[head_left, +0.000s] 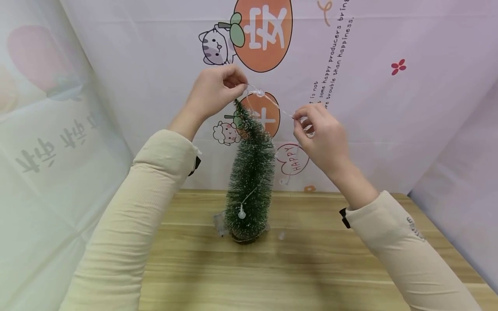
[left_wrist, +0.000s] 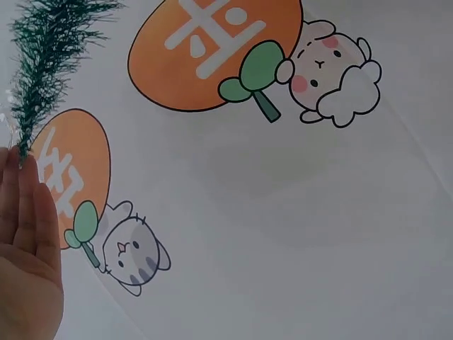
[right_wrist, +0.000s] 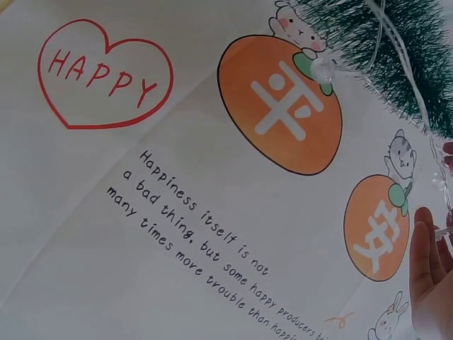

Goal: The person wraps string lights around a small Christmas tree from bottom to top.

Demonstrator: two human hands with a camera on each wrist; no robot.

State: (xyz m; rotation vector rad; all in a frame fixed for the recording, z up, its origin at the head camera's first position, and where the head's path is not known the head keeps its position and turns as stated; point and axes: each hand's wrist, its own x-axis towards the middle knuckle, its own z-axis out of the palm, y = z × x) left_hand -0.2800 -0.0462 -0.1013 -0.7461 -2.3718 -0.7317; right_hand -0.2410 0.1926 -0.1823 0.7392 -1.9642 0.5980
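Gently does it, because the wire looks thin. The left hand (head_left: pixel 218 90) pinches the string of lights (head_left: pixel 260 93) by the tip of the green tree (head_left: pixel 250 172), finger and thumb together. The right hand (head_left: pixel 324 136) pinches the string too, farther right and a bit lower. The tree stands on the tabletop (head_left: pixel 218 276), near the back edge and left of its middle.

To do this well, I think the left fingers should hold the wire loosely near the tip, while the right hand lets it hang a little slack. A hard tug might bend the tip more, since it leans already, or tip the tree over. One bulb (head_left: pixel 241 212) sits low on the front, so that part should be left alone.

Some bits are hard to see. The tree hides its own back, so I can't tell how the wire goes there. The clear box (head_left: pixel 219 223) peeks out on the left of the tree's foot, partly covered. Both wrist views cut off part of their hand, and I can't tell if the left fingers touch the tip.
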